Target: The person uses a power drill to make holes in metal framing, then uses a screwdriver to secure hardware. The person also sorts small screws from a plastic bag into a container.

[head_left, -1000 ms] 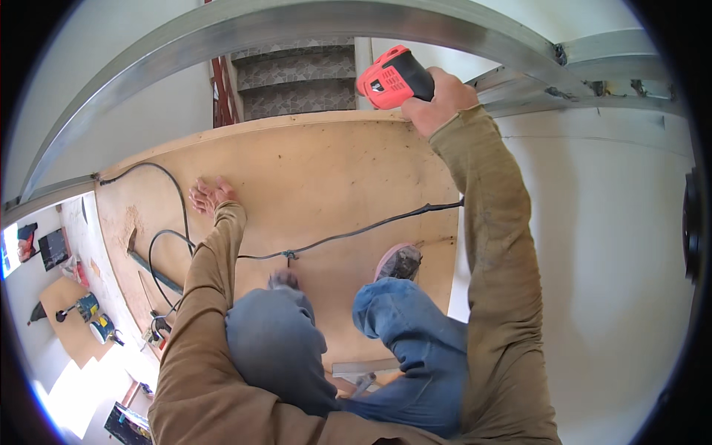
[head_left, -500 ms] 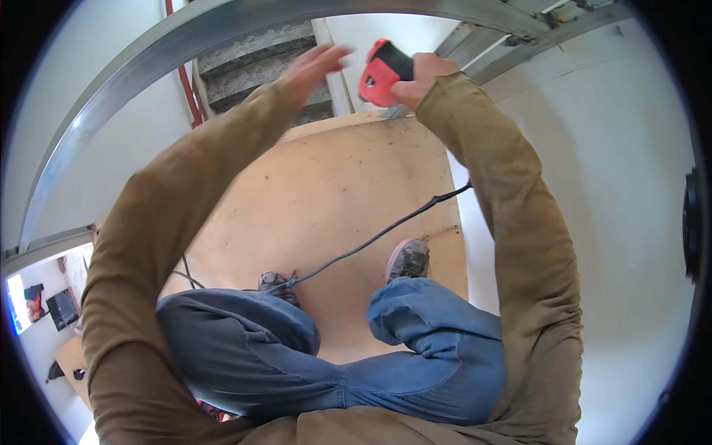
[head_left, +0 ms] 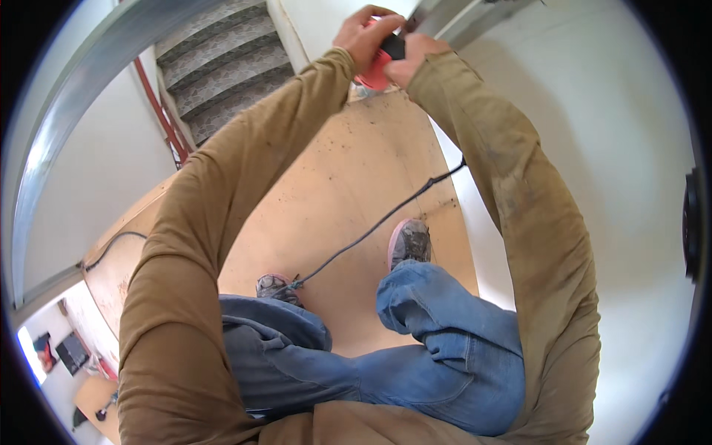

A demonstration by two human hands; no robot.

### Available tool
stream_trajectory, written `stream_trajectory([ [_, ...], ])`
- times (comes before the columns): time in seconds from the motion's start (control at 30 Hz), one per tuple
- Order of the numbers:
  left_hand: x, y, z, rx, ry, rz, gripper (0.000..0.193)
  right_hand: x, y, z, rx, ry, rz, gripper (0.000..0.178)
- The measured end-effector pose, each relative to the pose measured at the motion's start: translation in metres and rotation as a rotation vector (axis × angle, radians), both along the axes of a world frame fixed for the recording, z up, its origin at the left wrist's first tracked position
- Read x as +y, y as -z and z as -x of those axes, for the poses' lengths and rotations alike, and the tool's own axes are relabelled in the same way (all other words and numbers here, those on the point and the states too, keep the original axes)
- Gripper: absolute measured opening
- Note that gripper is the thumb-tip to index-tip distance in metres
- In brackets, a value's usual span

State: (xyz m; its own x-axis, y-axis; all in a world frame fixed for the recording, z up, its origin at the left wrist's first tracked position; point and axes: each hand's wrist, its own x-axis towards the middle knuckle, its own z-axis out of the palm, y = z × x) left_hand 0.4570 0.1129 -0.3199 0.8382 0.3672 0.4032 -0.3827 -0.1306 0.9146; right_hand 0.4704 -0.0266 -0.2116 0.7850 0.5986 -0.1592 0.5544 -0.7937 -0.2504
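While gripped two-handed, red drill (head_left: 378,65)

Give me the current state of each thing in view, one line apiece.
Red and black power drill: raised, gripped by both hands.
Left hand: fingers wrapped over the drill's top.
Right hand: closed on the drill's side.
Thin black cable: slack, lying across the plywood.
Pale plywood platform: flat, speckled with dirt, both shoes standing on it.
Curved grey metal rail: fixed, untouched.
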Motion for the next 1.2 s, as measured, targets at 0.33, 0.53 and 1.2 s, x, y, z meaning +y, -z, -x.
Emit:
stream_trajectory([
  [0.33,-0.001,-0.005,-0.004,0.158,0.130,0.187,0.036,0.007,-0.007,0.005,0.015,0.041,0.103,0.035],
  [0.53,0.002,-0.017,0.000,0.314,0.180,0.234,0.037,0.011,-0.007,0.004,0.004,0.071,0.129,0.033],
  [1.2,0.001,-0.015,-0.002,0.195,0.138,0.224,0.033,0.014,-0.008,-0.001,0.035,0.052,0.181,0.041],
])
